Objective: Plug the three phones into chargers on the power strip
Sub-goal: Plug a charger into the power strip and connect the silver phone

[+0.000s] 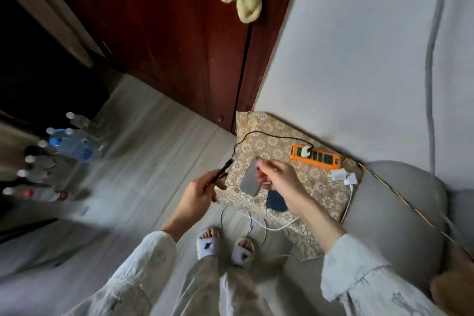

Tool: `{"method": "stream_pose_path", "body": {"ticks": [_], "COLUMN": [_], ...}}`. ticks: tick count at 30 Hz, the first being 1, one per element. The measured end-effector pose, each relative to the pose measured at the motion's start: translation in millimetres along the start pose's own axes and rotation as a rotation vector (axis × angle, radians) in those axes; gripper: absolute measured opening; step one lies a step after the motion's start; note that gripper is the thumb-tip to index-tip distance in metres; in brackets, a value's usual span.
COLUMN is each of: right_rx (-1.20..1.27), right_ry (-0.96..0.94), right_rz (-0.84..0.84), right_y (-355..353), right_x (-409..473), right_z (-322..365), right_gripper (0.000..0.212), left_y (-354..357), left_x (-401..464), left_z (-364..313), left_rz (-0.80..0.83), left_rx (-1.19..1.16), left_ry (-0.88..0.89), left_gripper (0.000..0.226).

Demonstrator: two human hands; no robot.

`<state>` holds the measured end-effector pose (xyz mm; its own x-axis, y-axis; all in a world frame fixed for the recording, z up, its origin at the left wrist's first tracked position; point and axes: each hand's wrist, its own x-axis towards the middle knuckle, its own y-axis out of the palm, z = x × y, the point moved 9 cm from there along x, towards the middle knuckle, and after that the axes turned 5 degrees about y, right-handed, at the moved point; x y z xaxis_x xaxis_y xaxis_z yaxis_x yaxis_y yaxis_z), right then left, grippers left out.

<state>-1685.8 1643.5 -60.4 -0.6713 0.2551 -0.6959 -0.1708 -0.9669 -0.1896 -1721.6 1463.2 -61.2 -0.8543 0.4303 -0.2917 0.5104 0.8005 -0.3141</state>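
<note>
Phones are seen on the patterned bench (282, 146): a grey phone (249, 180) is held up at its top edge by the right hand (275, 176), pinched between thumb and fingers, and a blue phone (275, 203) lies flat just beside it. A black cable (250, 134) is gripped near its plug end by the left hand (202, 188) — its other end goes to a white charger (305, 152) sitting in the orange strip (318, 158). Two more white chargers (343, 176) lie loose near the strip, with a white cable (259, 223) trailing to the floor.
</note>
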Motion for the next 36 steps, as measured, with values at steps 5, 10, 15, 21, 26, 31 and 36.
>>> {"method": "stream_pose_path", "body": {"ticks": [5,10,15,21,26,31,36], "right_rx": [-0.127,-0.372,-0.637,-0.658,-0.634,0.221,0.682], "right_ry": [0.274,0.341,0.407,0.452,0.518,0.653,0.725], "right_rz": [-0.063,-0.189,-0.358,-0.461,-0.407,-0.186,-0.044], "right_y": [-1.3,8.9,15.8,21.4,19.4,36.2,59.6], "right_x": [92.3,167.9,212.5,213.2,217.6,202.5,189.1], "right_z": [-97.7,-156.5,-183.1,-183.0,-178.5,-183.9,-178.0], "right_gripper": [0.014,0.039,0.090,0.107,0.092,0.038,0.047], "left_y": [15.4,26.8,52.9,66.4,79.5,86.2,81.5], "left_x": [27.3,48.3,60.3,69.5,70.4,76.4,81.4], "left_z": [99.5,180.7,224.7,228.8,224.5,209.2,188.2], "left_rz": [-0.010,-0.112,-0.098,-0.131,-0.065,-0.022,-0.041], "left_rx": [0.069,0.073,0.013,-0.014,-0.056,-0.090,-0.086], "left_ry": [-0.135,-0.248,-0.316,-0.279,-0.326,-0.298,-0.218], "left_gripper": [0.035,0.022,0.022,0.019,0.022,0.026,0.026]}}
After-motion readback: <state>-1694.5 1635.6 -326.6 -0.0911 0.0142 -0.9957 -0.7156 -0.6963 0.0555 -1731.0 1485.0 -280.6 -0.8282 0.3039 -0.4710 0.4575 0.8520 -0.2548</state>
